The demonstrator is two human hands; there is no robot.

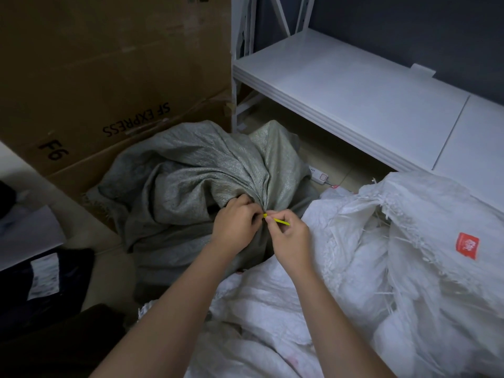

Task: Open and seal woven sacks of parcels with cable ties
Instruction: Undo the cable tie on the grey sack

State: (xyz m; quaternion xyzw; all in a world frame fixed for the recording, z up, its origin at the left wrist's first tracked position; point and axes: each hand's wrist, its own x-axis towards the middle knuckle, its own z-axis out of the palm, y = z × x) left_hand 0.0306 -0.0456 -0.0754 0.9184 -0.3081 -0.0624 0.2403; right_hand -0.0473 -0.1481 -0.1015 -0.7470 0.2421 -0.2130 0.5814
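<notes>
Kneeling or leaning over a heap of sacks, judging by both bare forearms reaching forward from the bottom edge. Nearest, spread under the arms: white woven sacks (286,309), crumpled, one at the right with a frayed, torn-open mouth (387,211) and a red label (467,245); no tie visible on these, so probably opened or waiting to be sealed, cannot tell which. Further in, at centre: left hand (236,225) curled tight round the gathered neck of the grey-green woven sack (191,173), bunching the fabric into a throat. Just beside it, right hand (289,233) pinching the yellow cable tie (281,221) between thumb and fingertips, tail of the tie poking out to the right past the fingers, head end of the tie sitting against the sack's neck where the two hands meet. Looks wrapped round the neck and threaded, though the loop itself stays hidden behind the fingers; cinching probably under way or about to be finished. Left to do, by this reading: pulling the tail snug, releasing the neck, then moving on to the white sacks.

Beyond the grey-green sack, on the floor: a white power strip (319,175) with its cord. Further left, a big cardboard box (109,77) printed SF EXPRESS. Further right, white metal shelving (354,99) against a dark wall.
</notes>
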